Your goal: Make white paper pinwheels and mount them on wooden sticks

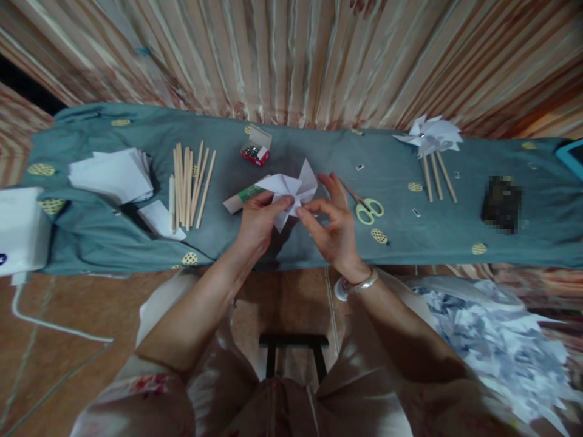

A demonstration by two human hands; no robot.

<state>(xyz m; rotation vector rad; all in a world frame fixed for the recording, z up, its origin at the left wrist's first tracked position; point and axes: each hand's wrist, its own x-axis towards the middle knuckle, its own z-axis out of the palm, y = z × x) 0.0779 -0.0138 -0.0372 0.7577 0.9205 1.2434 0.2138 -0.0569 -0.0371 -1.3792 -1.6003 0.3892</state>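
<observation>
A white paper pinwheel (291, 189), its blades folded in toward the middle, is held above the table in front of me. My left hand (260, 217) grips it from the left, thumb pressed near the centre. From the right, my right hand (333, 227) pinches at the centre with thumb and index finger, the other fingers raised. Whether a small pin sits between those fingertips is too small to tell. Behind the left fingers lies a green and white box (241, 198), partly hidden. Scissors (368, 210) with pale green handles rest just right of my right hand.
An open red box (256, 149) of small metal pieces stands at the back. Leftward are wooden sticks (189, 188), stacked paper (113, 176) and a white device (22, 230). Finished pinwheels (432, 135) on sticks lie right; a bag of paper scraps (496, 340) is below.
</observation>
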